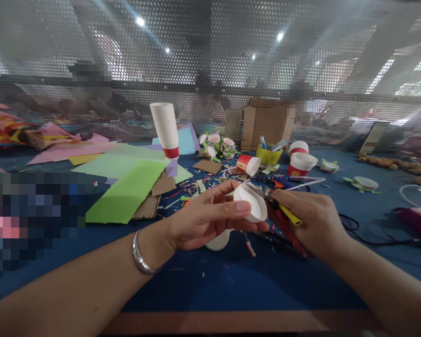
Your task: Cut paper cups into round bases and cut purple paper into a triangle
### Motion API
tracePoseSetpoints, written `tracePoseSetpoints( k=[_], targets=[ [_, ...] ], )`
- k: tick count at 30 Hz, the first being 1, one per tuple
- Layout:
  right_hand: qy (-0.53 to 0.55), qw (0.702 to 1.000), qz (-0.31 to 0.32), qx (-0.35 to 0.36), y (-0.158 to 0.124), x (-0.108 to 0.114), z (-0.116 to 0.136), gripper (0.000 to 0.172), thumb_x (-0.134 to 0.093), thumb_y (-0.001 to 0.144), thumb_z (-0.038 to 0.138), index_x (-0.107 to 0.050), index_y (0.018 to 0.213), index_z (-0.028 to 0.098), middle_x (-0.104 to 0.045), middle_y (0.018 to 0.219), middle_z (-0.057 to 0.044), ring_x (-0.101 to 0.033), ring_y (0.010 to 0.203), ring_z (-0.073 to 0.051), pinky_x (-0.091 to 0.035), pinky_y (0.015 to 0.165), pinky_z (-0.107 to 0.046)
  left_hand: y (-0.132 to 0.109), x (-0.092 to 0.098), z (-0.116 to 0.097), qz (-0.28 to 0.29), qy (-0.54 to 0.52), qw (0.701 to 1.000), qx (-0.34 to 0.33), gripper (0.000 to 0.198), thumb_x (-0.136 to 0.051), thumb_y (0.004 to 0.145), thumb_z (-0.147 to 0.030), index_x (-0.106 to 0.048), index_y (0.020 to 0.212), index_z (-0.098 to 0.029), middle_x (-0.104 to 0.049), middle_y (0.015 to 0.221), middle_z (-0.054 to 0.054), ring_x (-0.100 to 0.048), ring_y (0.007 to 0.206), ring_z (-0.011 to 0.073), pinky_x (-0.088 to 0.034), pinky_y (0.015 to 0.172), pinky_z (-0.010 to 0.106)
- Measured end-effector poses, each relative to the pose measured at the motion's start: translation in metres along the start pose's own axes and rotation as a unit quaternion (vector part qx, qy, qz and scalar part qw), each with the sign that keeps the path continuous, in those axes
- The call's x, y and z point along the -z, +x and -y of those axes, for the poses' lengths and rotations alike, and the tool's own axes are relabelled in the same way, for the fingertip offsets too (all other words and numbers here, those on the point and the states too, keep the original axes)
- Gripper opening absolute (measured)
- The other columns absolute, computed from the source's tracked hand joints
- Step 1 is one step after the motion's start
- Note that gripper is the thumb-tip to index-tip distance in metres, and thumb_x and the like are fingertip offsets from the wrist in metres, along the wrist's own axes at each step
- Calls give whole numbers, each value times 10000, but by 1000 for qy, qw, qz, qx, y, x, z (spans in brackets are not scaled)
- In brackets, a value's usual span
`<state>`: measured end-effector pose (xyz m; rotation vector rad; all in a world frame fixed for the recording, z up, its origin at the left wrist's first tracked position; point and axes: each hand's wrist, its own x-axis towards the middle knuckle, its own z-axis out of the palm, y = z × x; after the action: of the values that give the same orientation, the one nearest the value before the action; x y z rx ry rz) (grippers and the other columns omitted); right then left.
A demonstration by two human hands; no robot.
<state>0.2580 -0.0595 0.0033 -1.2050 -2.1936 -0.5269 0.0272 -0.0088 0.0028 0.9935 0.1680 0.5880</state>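
Note:
My left hand [206,217] is closed round a cut-down white paper cup piece [252,203], held above the blue table [231,281]. My right hand [312,222] grips scissors [284,217] with red and yellow handles; their dark blades reach across the cup's rim. Under my left hand another white cup piece [219,241] lies on the table. A metal bangle [140,255] circles my left wrist.
A tall stack of paper cups [165,128] stands behind green paper sheets [129,187]. Red-and-white cups [300,164], a yellow-green bowl [268,154], finished cup crafts [215,145] and paper scraps lie beyond. A mesh screen [210,70] closes the back. Cables [372,234] run at right.

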Motion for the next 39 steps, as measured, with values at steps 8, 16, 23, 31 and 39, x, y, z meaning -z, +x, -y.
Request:
tracePoseSetpoints(
  k=[8, 16, 23, 31, 39],
  targets=[
    [-1, 1000, 14, -3, -2, -1, -1, 166, -494, 835, 103, -635, 792, 180, -572, 544, -3, -478, 449, -142, -323, 496, -266, 1, 3, -2, 13, 4, 1000, 6, 257, -757, 876, -279, -676, 1070, -133, -761, 1020, 105, -779, 939, 227, -612, 817, 242],
    [6, 1000, 20, 13, -2, 0, -4, 181, -493, 844, 124, -666, 845, 176, -620, 581, -7, -517, 481, -145, -320, 513, -262, -1, 3, -2, 18, 18, 999, 31, 304, -768, 862, -336, -687, 1079, -139, -759, 1004, 110, -778, 899, 216, -607, 794, 235],
    [3, 1000, 7, 19, -2, 0, -1, 200, -512, 894, 153, -706, 849, 132, -623, 567, -18, -505, 463, -147, -345, 506, -270, -1, 2, -5, 22, 19, 999, 29, 278, -743, 881, -344, -706, 1054, -130, -763, 967, 111, -779, 887, 211, -607, 777, 214],
    [0, 1000, 15, 15, -2, 0, -1, 176, -496, 873, 146, -653, 801, 181, -637, 573, -12, -539, 470, -143, -352, 503, -251, -1, 3, -2, 29, 6, 999, 35, 317, -741, 881, -370, -712, 1070, -117, -762, 967, 124, -777, 901, 214, -610, 792, 216],
    [16, 1000, 4, 16, -2, -1, -2, 213, -475, 927, 188, -665, 831, 168, -709, 635, -49, -629, 505, -166, -387, 502, -257, -1, 1, -4, 32, 0, 999, 40, 320, -746, 873, -402, -735, 1010, -112, -771, 949, 117, -779, 887, 207, -603, 777, 198]
  ],
)
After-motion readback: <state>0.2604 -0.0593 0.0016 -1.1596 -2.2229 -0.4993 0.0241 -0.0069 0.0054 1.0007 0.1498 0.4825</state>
